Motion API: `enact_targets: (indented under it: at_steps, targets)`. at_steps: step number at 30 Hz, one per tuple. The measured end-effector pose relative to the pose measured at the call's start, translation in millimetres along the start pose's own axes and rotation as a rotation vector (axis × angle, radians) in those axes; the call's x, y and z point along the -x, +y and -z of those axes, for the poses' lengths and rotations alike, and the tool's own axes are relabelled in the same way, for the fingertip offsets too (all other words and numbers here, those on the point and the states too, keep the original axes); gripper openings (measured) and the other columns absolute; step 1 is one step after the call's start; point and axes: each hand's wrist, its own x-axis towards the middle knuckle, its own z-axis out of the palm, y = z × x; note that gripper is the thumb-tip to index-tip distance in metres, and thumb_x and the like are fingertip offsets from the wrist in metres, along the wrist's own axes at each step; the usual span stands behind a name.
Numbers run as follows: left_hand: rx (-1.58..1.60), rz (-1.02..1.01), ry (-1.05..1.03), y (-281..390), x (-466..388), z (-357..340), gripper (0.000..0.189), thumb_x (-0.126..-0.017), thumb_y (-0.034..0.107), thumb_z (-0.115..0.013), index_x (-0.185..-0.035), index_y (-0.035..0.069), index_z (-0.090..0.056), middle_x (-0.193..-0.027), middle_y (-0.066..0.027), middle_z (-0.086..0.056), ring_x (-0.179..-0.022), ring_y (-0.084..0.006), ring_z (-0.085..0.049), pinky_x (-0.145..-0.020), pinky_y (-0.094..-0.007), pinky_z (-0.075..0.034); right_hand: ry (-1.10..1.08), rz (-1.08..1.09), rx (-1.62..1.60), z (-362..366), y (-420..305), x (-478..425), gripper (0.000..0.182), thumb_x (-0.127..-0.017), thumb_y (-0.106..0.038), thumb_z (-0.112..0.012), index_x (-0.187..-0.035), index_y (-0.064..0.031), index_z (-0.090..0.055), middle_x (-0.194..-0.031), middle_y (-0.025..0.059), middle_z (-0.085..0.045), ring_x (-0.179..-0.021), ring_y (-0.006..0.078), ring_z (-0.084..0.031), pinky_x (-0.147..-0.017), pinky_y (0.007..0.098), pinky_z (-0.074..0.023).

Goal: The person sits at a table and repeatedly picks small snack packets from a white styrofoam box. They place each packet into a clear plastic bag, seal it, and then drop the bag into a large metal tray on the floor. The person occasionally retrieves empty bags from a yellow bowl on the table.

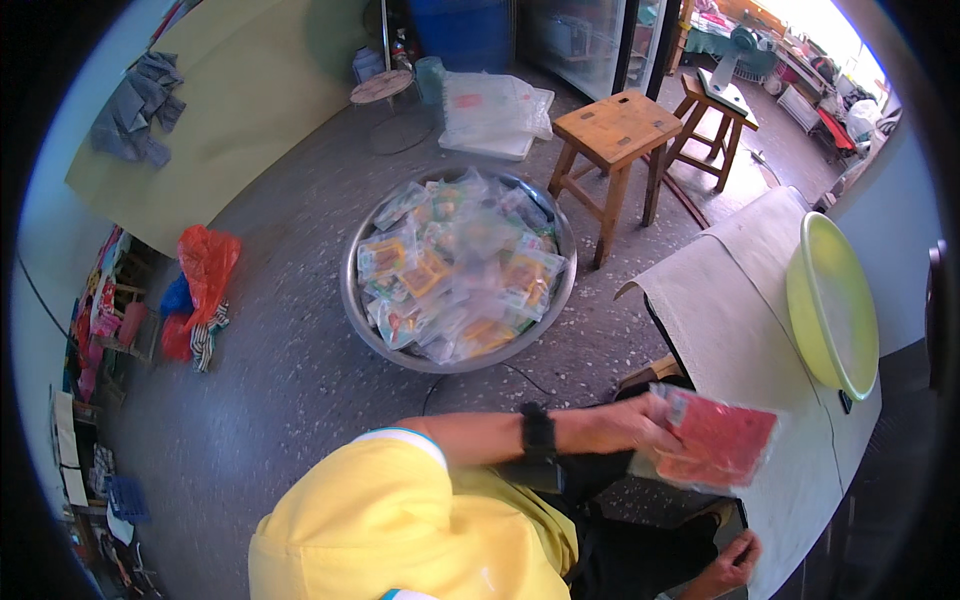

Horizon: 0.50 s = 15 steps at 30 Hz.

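My left hand (649, 426), with a dark band on its wrist, is gripping a clear plastic packet (724, 442) with flat red contents, held over the edge of the cloth-covered table (739, 300). Low in the picture, my right hand (736, 561) is beside the table's near edge with its fingers curled; whether it holds anything cannot be told. A round metal basin (457, 367) on the floor is heaped with clear sealed packets (424, 271), many with orange, green and white print. A green plastic basin (832, 300) stands tilted on the table.
A wooden stool (619, 127) stands beyond the metal basin, with a second stool (712, 94) bearing a scale behind it. White foam or plastic sheets (491, 112) lie near a small round stand (381, 87). Red plastic bags (206, 262) are on the floor at the left.
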Motion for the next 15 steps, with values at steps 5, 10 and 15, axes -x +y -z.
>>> enact_targets:
  at_steps: [5,10,15]
  targets:
    - [-0.099,-0.062,0.419,72,80,33,0.038,-0.088,0.002,-0.059,-0.126,0.000,-0.055,-0.126,-0.0053,-0.059,-0.114,-0.0143,-0.055,-0.102,-0.0303,-0.040,0.055,-0.060,0.087,-27,67,-55,0.025,-0.095,-0.019,-0.058,-0.109,0.0020,-0.062,-0.096,0.0151,-0.066,-0.086,0.0231,-0.062,-0.078,0.0322,-0.0520]
    - [0.302,-0.200,0.850,41,159,110,0.034,-0.085,0.000,-0.061,-0.120,-0.001,-0.056,-0.117,-0.0099,-0.062,-0.106,-0.0219,-0.060,-0.094,-0.0381,-0.048,0.046,-0.037,0.218,-28,81,-67,0.025,-0.093,-0.022,-0.058,-0.103,0.0007,-0.065,-0.094,0.0146,-0.067,-0.084,0.0275,-0.064,-0.078,0.0345,-0.0525]
    - [0.592,-0.378,1.098,-13,236,182,0.033,-0.082,-0.006,-0.062,-0.114,-0.002,-0.055,-0.111,-0.0115,-0.063,-0.100,-0.0246,-0.062,-0.090,-0.0412,-0.051,0.045,-0.062,0.282,-30,125,-70,0.028,-0.096,-0.021,-0.055,-0.111,0.0011,-0.062,-0.102,0.0141,-0.067,-0.093,0.0264,-0.063,-0.087,0.0319,-0.0514]
